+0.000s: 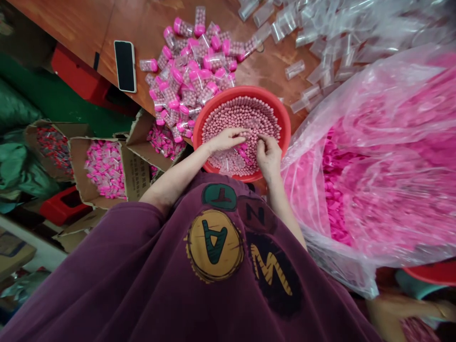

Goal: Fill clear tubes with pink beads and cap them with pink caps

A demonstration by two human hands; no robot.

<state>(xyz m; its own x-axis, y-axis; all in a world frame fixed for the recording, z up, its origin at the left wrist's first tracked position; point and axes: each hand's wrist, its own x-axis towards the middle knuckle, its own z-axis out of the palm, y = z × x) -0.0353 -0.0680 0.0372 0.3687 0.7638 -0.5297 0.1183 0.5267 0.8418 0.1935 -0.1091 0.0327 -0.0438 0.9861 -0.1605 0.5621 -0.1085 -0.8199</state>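
Observation:
A red basin full of small pink balls sits right in front of me. Over the balls, my left hand reaches in with fingers together, and a see-through plastic tube shows faintly at its fingertips. Close to it on the right, my right hand is closed in a pinch; whatever is between its fingertips is too small to make out. Bright pink caps lie on the balls just below my hands, with another clear tube near the basin's front rim.
Filled, pink-capped tubes are heaped behind the basin, beside a phone. Empty clear tubes cover the back right. A plastic bag of pink caps bulges at right. Cardboard boxes stand left; another person's arm shows lower right.

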